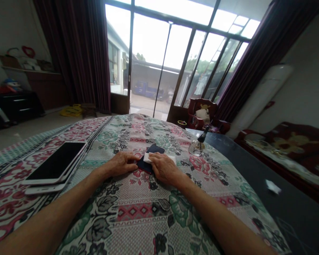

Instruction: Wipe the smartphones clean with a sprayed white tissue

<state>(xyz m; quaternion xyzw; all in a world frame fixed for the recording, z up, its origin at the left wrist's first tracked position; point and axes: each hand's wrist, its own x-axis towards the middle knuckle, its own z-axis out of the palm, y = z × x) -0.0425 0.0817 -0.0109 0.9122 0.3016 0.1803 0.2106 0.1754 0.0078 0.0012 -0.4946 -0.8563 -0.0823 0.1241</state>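
A small dark blue flat piece (155, 148) lies on the flowered tablecloth, partly hidden under my hands; I cannot make out whether it is a case or a booklet. My left hand (121, 163) rests on the cloth, its fingertips closed at the piece's left edge. Folded white tissue (147, 157) is gripped under the fingers of my right hand (163, 167), pressed onto the dark blue surface. To the right stands a clear glass bottle (196, 148) with a black pump top. Two white-framed devices with a dark screen (57, 161) are stacked at the left.
The patterned tablecloth (138, 226) covers a rounded table. On the dark surface (255, 173) at right lies a crumpled white scrap (273, 187). Wooden seats (287, 141) stand beyond it. Glass doors (159, 53) and purple curtains (79, 53) are ahead.
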